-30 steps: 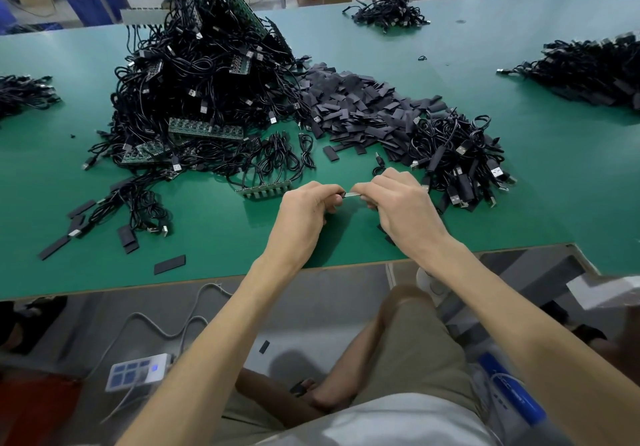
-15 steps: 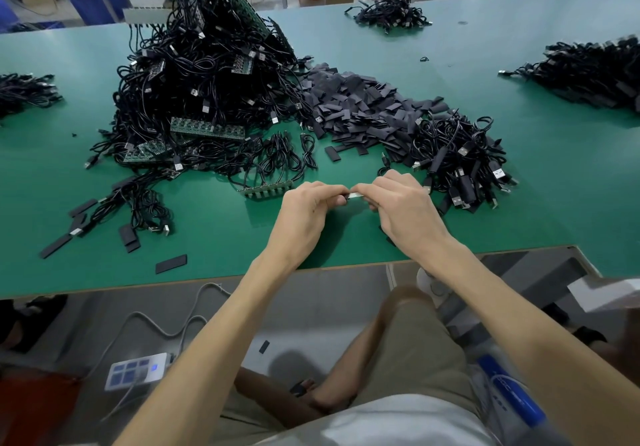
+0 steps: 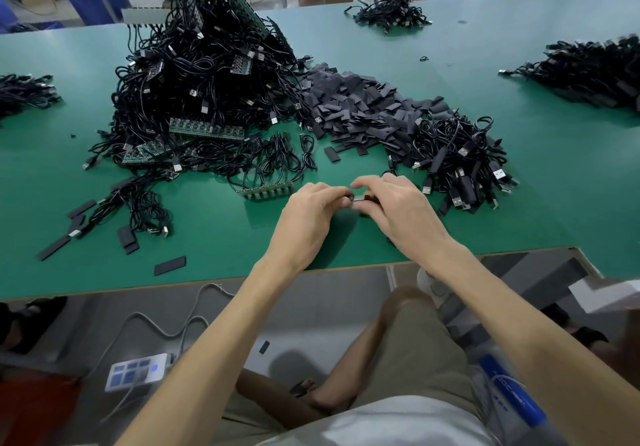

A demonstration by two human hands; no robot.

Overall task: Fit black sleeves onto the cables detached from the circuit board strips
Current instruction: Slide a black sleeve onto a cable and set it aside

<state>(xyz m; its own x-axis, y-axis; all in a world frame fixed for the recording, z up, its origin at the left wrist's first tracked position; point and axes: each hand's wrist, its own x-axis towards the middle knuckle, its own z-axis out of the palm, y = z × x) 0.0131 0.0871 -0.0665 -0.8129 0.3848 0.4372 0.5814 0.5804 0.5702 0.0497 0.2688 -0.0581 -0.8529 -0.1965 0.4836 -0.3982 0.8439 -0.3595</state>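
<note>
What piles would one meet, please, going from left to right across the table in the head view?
Small cable pile → big cable heap → sleeves → near cable pile → right-edge cable pile.

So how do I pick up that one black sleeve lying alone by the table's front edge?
Probably pinch the lone black sleeve across its narrow width, coming straight down from above: it is a thin strip lying flat on the green table, nothing touching it.
</note>
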